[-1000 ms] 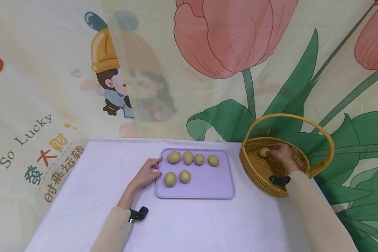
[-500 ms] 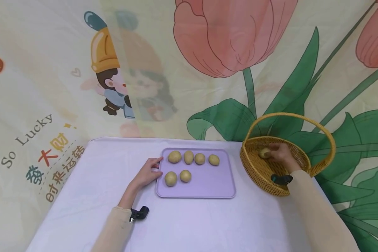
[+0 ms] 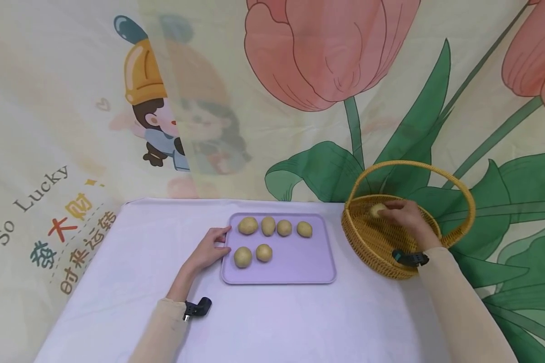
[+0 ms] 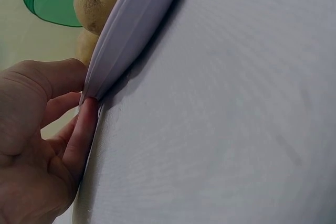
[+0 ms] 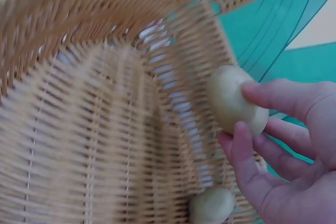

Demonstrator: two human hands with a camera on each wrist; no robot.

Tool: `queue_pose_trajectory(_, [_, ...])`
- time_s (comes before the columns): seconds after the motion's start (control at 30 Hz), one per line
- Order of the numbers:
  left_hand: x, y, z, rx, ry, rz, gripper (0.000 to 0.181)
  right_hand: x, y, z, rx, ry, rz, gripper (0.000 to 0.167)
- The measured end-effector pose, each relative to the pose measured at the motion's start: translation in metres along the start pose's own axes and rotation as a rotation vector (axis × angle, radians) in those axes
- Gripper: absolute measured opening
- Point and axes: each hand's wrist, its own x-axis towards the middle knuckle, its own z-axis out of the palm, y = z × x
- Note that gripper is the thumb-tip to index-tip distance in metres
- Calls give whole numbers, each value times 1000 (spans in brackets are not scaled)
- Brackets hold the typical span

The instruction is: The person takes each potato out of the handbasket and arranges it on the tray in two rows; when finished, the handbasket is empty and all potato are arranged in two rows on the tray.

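Note:
My right hand [image 3: 404, 217] pinches a potato [image 5: 233, 98] between thumb and fingertips, inside the wicker basket [image 3: 368, 250] near its far wall. Below that hand, another potato [image 5: 211, 205] lies on the basket's bottom in the right wrist view. At the left, my left hand [image 3: 209, 248] holds the edge of a light purple tray [image 3: 295, 264]; the left wrist view shows its thumb and a finger [image 4: 84, 135] at the rim. Several potatoes lie on the tray: a back row including an oval potato [image 3: 248, 226], and two in front, including a round potato [image 3: 242, 257].
A tall arched handle [image 3: 413, 163] rises over the basket. White cloth [image 3: 300, 322] covers the table under tray and basket. Behind hangs a printed curtain with tulips [image 3: 331, 55] and a cartoon figure. Both wrists wear black cameras.
My right hand has lifted the potato slightly up from deeper in the basket. The left hand stays at the tray's edge. The whole head view has shifted a little.

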Motion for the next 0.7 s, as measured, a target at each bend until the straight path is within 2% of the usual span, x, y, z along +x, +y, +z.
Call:
queue_pose_trajectory(0.17, [0,-1,1,8,1,4,63,-6,-14,2,71,32,20,67])
queue_pose_trajectory(0.3, [0,-1,-1,13,7,7,63,-11,-27,7,24,74,2,66])
queue_pose_trajectory(0.43, [1,-3,0,11,-2,3,63,-19,-36,13,-12,72,-59,64])
queue_pose_trajectory(0.7, [1,-2,0,5,-7,-4,63,-34,-54,38,76,24,-162,56])
